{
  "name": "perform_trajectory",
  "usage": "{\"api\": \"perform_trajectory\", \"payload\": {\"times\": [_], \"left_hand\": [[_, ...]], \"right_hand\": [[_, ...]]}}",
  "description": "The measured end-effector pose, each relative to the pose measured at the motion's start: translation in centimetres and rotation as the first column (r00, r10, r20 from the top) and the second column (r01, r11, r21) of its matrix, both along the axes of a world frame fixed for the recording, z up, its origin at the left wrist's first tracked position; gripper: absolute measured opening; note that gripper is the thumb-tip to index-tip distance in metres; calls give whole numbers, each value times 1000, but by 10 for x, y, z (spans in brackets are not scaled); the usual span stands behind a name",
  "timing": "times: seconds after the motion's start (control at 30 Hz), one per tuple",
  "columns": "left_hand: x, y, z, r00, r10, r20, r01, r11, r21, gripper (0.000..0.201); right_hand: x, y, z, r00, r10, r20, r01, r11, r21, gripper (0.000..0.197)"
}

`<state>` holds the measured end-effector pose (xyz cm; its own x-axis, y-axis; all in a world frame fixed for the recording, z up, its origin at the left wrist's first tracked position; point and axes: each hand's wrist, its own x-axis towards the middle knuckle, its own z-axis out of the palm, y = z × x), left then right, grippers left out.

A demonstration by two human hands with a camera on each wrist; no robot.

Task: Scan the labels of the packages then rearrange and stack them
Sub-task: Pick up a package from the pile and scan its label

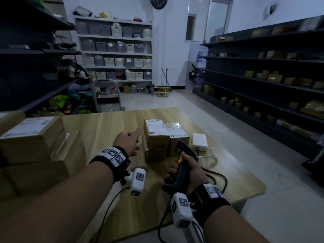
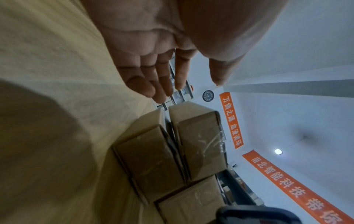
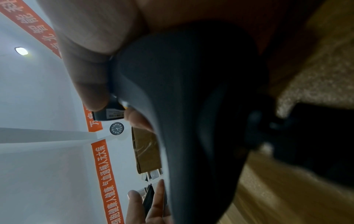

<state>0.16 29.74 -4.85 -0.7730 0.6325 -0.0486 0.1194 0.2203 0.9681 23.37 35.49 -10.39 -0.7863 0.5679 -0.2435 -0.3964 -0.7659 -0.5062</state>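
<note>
At table centre, boxes (image 1: 157,135) sit at 12 o'clock, labels up. Your right hand (image 1: 189,171) wraps the scanner (image 1: 182,155), nose at their near side. Left hand (image 1: 128,141), fingers spread and empty, nears the left box: steady it, tilt scanner onto label.

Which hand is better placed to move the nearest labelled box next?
Left. The left hand is free, fingers extended, right beside the small labelled boxes at the table's middle. The right hand is occupied, its grip wrapped around the black scanner, so it probably stays on scanning.
</note>
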Motion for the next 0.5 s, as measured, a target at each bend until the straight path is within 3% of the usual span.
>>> {"api": "perform_trajectory", "payload": {"times": [0.1, 0.3, 0.5], "left_hand": [[11, -21, 2, 999, -10, -33, 11, 1000, 21, 36], [24, -82, 16, 936, 5, -352, 8, 999, 34, 23], [8, -139, 59, 825, 181, -535, -147, 983, 105, 23]], "right_hand": [[-1, -2, 3, 1000, -17, 3, 17, 1000, -16, 34], [-6, 3, 2, 999, -18, 33, 16, 999, 38, 38], [-4, -1, 3, 996, -61, 58, 56, 995, 80, 47]]}}
